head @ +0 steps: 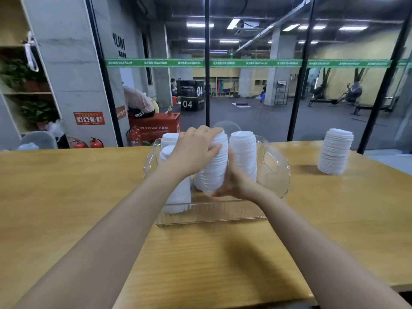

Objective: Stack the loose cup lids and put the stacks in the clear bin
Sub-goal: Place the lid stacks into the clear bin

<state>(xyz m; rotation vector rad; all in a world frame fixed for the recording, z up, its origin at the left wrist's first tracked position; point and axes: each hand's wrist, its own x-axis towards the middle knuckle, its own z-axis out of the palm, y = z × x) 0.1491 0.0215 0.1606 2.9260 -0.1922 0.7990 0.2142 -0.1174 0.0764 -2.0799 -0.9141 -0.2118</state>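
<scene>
A tall stack of white cup lids (215,168) leans inside the clear bin (276,166) at the table's middle. My left hand (194,150) grips the stack's top from the left, fingers curled over it. My right hand (231,181) holds its lower right side from beneath. More white lid stacks stand in the bin: one to the right (244,152) and others on the left (171,141), partly hidden by my left arm. A separate stack of lids (335,152) stands on the table at the right.
The wooden table (66,197) runs across the whole view. A glass wall with black frames (207,63) rises right behind its far edge. Grey chair backs (39,139) show beyond the far left edge.
</scene>
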